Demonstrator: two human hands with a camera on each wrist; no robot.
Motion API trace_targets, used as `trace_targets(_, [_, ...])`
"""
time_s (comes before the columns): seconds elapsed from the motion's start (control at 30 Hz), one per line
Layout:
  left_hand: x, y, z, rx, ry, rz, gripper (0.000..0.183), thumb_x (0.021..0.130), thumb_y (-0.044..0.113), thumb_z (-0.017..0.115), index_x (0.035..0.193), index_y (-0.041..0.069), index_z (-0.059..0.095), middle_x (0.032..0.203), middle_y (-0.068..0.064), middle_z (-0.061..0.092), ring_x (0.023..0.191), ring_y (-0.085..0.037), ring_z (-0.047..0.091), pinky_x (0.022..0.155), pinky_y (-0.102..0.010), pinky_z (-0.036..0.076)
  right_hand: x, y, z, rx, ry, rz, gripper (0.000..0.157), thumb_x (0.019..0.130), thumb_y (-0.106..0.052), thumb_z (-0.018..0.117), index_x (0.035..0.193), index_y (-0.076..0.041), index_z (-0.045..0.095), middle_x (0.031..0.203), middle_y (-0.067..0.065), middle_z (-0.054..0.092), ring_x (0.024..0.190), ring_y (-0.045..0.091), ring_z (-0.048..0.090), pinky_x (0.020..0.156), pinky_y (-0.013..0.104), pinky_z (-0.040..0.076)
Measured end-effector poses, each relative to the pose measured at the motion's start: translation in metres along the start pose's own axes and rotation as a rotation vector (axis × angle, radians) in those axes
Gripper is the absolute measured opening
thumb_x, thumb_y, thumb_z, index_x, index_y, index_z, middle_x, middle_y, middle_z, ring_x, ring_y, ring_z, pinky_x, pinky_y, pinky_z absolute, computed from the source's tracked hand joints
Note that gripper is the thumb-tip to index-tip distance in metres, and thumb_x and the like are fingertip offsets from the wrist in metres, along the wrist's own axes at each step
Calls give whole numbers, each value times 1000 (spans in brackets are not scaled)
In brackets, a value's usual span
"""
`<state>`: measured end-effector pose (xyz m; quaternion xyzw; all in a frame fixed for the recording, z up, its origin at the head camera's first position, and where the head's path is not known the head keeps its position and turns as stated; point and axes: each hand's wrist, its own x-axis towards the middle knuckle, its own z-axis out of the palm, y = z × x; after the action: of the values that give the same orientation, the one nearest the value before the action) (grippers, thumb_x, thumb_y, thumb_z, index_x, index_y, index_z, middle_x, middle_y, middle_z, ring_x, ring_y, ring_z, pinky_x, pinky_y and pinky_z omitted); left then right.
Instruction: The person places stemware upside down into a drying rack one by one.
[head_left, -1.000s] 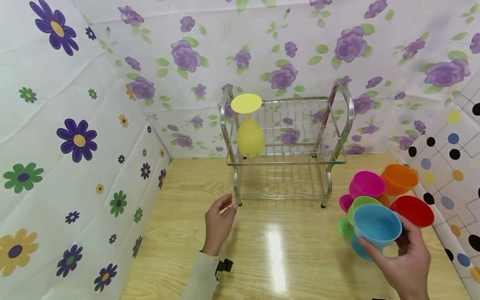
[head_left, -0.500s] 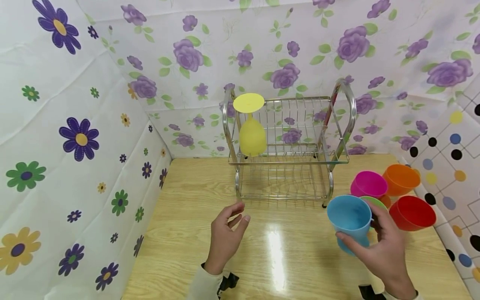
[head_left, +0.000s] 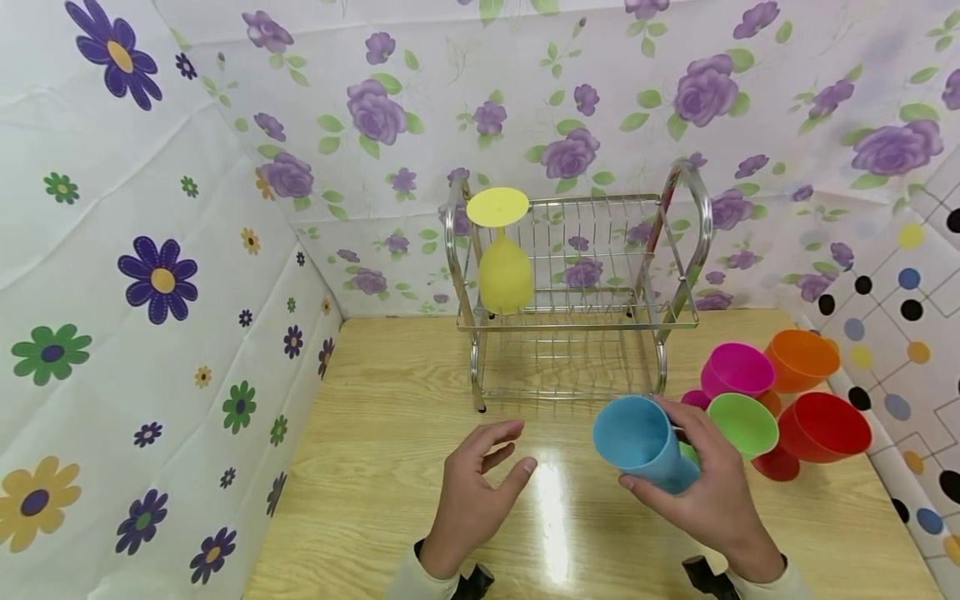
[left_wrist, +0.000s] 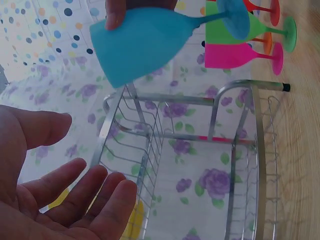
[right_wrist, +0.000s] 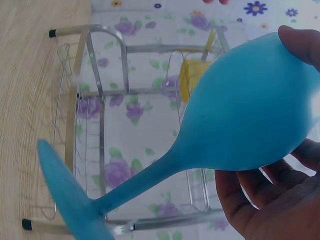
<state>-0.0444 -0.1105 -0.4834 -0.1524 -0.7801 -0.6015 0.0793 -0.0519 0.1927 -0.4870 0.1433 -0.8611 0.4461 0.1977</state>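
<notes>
My right hand [head_left: 701, 492] grips a blue plastic goblet [head_left: 637, 437] by its bowl, thumb on one side and fingers on the other. The goblet leans left with its mouth toward the head camera; its stem and round foot show in the right wrist view, where the bowl [right_wrist: 250, 110] fills much of the picture. To its left, my left hand [head_left: 480, 500] hovers over the table with loosely bent fingers and nothing in them. In the left wrist view that palm [left_wrist: 65, 200] faces up, apart from the blue goblet [left_wrist: 145, 42].
A two-tier metal dish rack [head_left: 577, 325] stands at the back, with a yellow goblet [head_left: 506, 275] upside down at its left end. Pink [head_left: 737, 369], orange [head_left: 802, 360], green [head_left: 742, 425] and red [head_left: 825, 427] goblets stand clustered at the right. Patterned cloth [head_left: 375, 50] walls the wooden table [head_left: 360, 467].
My right hand has carried the blue goblet left, away from the other goblets, and tilted it. My left hand has moved right and toward the near side, still holding nothing.
</notes>
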Motion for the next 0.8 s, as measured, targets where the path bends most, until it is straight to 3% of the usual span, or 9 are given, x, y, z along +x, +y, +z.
trace_targets(0.3, [-3, 5, 8, 35, -58, 63, 51, 97, 23, 80, 145, 18, 62, 138, -6, 66, 130, -23, 65, 101, -34, 62, 7, -16, 15, -70, -159, -102, 106, 57, -34, 107, 151, -19, 59, 141, 0, 64, 119, 23, 65, 89, 51, 63])
trace_targets(0.5, [-6, 10, 9, 24, -85, 40, 58, 95, 26, 83, 147, 20, 60, 142, -6, 64, 133, -24, 64, 101, -30, 60, 8, -23, 22, -78, -228, -176, 107, 60, -36, 106, 153, -22, 56, 142, -2, 61, 120, 23, 65, 88, 50, 65])
trace_targets(0.8, [-7, 14, 12, -8, -151, -35, 71, 91, 23, 87, 154, 27, 54, 151, -7, 57, 139, -30, 59, 100, -31, 60, 6, -30, 29, -173, -284, -287, 103, 63, -47, 102, 151, -19, 58, 141, -2, 60, 121, 20, 66, 88, 44, 66])
